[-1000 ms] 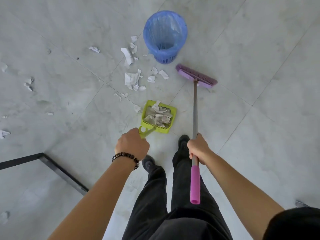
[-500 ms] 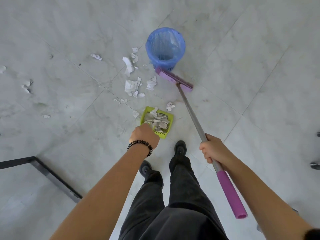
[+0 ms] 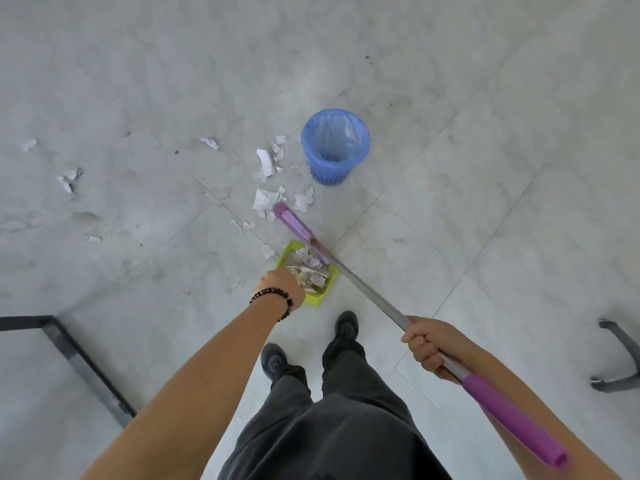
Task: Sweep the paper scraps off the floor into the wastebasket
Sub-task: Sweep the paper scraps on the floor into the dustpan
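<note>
Your left hand (image 3: 282, 285) grips the dustpan (image 3: 320, 295) at its near end. Your right hand (image 3: 429, 344) clamps the broom (image 3: 367, 289) shaft. The paper scraps (image 3: 265, 199) lie beyond the dustpan's mouth, toward the wastebasket (image 3: 334, 147), nearer your left hand. The broom head (image 3: 299, 233) slants from the mouth out to them.

Bright, even daylight; faint soft shadows; wide-angle bending at edges; slight motion blur throughout.

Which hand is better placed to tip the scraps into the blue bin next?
Left. The left hand holds the dustpan, loaded with scraps, just short of the bin; the right hand is busy gripping the broom.
</note>
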The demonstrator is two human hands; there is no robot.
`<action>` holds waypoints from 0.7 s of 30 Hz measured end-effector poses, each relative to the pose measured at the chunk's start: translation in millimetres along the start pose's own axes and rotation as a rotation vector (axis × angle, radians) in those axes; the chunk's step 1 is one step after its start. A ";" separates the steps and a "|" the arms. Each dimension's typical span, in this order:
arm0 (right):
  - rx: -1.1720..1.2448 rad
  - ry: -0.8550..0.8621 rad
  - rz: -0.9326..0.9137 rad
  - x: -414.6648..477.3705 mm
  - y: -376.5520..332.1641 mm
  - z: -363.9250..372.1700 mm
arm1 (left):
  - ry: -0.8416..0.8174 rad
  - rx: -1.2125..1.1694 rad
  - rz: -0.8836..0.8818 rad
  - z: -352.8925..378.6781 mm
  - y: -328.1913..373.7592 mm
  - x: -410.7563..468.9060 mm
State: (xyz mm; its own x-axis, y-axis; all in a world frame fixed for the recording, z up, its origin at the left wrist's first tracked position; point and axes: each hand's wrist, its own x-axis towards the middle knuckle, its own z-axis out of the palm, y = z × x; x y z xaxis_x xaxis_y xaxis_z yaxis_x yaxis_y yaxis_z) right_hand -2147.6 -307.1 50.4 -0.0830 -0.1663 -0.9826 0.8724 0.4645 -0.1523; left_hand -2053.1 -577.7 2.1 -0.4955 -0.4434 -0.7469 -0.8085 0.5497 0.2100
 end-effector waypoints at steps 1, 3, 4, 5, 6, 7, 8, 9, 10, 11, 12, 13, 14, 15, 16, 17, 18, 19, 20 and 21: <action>-0.043 0.011 -0.023 -1.7 -4.4 6.0 | -0.006 0.010 -0.006 2.3 -10.7 -5.2; -0.133 0.027 -0.057 2.1 -13.9 21.7 | -0.012 0.024 -0.021 7.7 -34.9 -16.4; -0.177 0.037 -0.074 7.0 -19.7 30.3 | -0.012 0.024 -0.028 10.8 -47.9 -21.8; -0.225 0.043 -0.094 13.0 -25.6 40.5 | -0.012 0.015 -0.040 14.2 -60.6 -27.4; -0.280 0.048 -0.119 21.0 -31.4 49.8 | -0.011 -0.002 -0.053 17.2 -72.9 -33.5; -0.325 0.057 -0.137 28.6 -36.8 59.8 | -0.006 -0.023 -0.070 19.9 -85.0 -39.1; -0.365 0.065 -0.151 35.7 -41.7 69.7 | 0.001 -0.040 -0.090 22.8 -96.7 -44.0; -0.425 0.071 -0.178 42.1 -45.4 79.1 | 0.012 -0.057 -0.109 25.1 -108.0 -48.1; -0.497 0.082 -0.216 47.9 -48.4 88.4 | 0.020 -0.074 -0.128 27.2 -118.2 -51.5; -0.567 0.095 -0.257 54.0 -51.1 97.6 | 0.031 -0.091 -0.148 28.6 -127.1 -53.2; -0.614 0.108 -0.288 59.2 -52.9 107.0 | 0.040 -0.105 -0.168 29.5 -134.7 -55.2; -0.643 0.119 -0.310 65.7 -53.3 115.9 | 0.045 -0.114 -0.184 30.6 -141.3 -57.3; -0.689 0.137 -0.335 71.8 -52.6 124.2 | 0.050 -0.121 -0.195 32.1 -146.1 -59.5; -0.747 0.154 -0.363 78.1 -50.7 132.8 | 0.055 -0.126 -0.203 34.2 -150.3 -61.9; -0.799 0.169 -0.386 84.7 -48.1 141.8 | 0.063 -0.127 -0.209 35.5 -155.2 -64.2; -0.844 0.181 -0.408 91.1 -44.8 149.1 | 0.075 -0.128 -0.210 36.6 -158.8 -66.0; -0.890 0.198 -0.419 93.7 -41.3 155.2 | 0.088 -0.128 -0.211 37.1 -162.2 -67.4; -0.938 0.210 -0.424 96.6 -37.6 162.3 | 0.100 -0.133 -0.217 36.3 -167.4 -67.6; -0.984 0.225 -0.421 98.0 -34.8 168.7 | 0.109 -0.144 -0.229 35.0 -172.4 -67.5; -1.022 0.234 -0.419 101.2 -32.8 173.4 | 0.116 -0.157 -0.246 33.7 -177.5 -66.3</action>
State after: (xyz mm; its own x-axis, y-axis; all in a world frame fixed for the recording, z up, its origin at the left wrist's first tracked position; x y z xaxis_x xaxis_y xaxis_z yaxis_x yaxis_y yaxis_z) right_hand -2101.0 -490.1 -25.6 -0.4582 -0.3590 -0.8131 -0.0401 0.9222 -0.3846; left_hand -1866.0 -622.0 -6.9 -0.3042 -0.6328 -0.7120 -0.9434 0.3036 0.1332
